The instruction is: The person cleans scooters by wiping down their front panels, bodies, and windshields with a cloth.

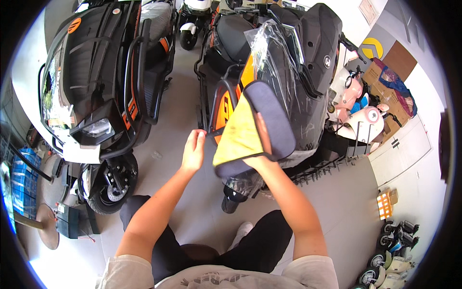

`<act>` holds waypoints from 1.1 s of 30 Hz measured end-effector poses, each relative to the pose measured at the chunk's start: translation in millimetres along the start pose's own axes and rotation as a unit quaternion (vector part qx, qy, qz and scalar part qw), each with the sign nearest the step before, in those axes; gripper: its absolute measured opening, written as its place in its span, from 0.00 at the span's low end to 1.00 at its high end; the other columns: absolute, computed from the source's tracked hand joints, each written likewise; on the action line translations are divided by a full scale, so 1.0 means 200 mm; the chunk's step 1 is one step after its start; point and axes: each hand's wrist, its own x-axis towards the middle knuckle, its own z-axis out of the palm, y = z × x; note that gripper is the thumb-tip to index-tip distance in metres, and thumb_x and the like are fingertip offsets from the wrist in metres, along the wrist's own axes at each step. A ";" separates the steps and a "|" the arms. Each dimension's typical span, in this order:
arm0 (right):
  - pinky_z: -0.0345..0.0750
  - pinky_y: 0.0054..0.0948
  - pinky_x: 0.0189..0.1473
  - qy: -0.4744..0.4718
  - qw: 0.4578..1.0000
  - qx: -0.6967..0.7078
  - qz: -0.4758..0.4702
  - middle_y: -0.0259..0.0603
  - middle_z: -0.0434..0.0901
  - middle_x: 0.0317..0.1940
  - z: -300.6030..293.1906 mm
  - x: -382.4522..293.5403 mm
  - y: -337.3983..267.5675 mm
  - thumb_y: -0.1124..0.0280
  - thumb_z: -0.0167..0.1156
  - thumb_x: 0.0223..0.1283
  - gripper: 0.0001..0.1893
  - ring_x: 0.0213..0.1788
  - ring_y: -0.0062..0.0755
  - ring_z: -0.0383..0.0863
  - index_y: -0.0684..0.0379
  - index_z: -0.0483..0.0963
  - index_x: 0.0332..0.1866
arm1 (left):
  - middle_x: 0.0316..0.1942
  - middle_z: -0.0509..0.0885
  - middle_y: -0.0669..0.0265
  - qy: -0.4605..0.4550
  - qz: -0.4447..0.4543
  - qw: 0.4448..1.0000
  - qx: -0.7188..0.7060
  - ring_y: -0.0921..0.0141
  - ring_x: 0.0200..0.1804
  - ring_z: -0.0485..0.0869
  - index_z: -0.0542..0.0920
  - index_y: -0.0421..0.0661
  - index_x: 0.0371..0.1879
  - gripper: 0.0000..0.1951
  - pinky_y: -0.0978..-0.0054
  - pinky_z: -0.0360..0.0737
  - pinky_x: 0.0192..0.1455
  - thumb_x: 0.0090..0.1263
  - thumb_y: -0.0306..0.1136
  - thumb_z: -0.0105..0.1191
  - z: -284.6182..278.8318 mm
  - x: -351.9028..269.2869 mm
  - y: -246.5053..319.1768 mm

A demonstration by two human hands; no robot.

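My right hand (262, 144) holds a yellow and dark grey cleaning cloth (238, 139) that hangs in folds around its fingers. The cloth is in front of a black and orange electric scooter (306, 108) partly wrapped in clear plastic film. Whether the cloth touches the scooter, I cannot tell. To the left of the cloth, my left hand (194, 150) is raised beside the scooter's black side bar, its fingers bent close together. Nothing shows clearly between them.
At left stands another black scooter (97, 68), its front wheel (115, 188) near my knee. Blue boxes (26, 180) and a dark battery (67, 220) are at the far left. Pink and white scooters (361, 123), cardboard boxes (388, 94) and small scooters (397, 234) are on the right.
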 end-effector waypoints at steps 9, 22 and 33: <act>0.66 0.45 0.75 -0.053 0.977 -0.192 -0.081 0.78 0.53 0.73 0.21 0.32 -0.07 0.79 0.56 0.62 0.33 0.72 0.71 0.64 0.79 0.57 0.72 | 0.45 0.80 0.63 0.016 -0.045 0.999 -0.005 0.70 0.52 0.77 0.76 0.41 0.50 0.16 0.71 0.72 0.62 0.86 0.42 0.41 -0.06 -0.03 0.16; 0.73 0.41 0.67 -0.161 0.980 -0.109 -0.031 0.51 0.77 0.59 0.36 0.87 0.18 0.83 0.56 0.57 0.22 0.63 0.52 0.76 0.65 0.80 0.59 | 0.52 0.81 0.49 -0.016 -0.086 0.995 0.041 0.56 0.58 0.80 0.75 0.38 0.54 0.23 0.63 0.73 0.63 0.83 0.49 0.42 -0.11 0.03 0.17; 0.71 0.40 0.68 -0.113 0.988 -0.109 -0.008 0.46 0.80 0.57 0.38 0.83 0.12 0.69 0.65 0.61 0.17 0.63 0.49 0.75 0.58 0.81 0.55 | 0.55 0.82 0.49 -0.032 -0.085 0.995 0.049 0.58 0.59 0.82 0.73 0.38 0.57 0.23 0.63 0.75 0.63 0.83 0.49 0.43 -0.17 0.09 0.19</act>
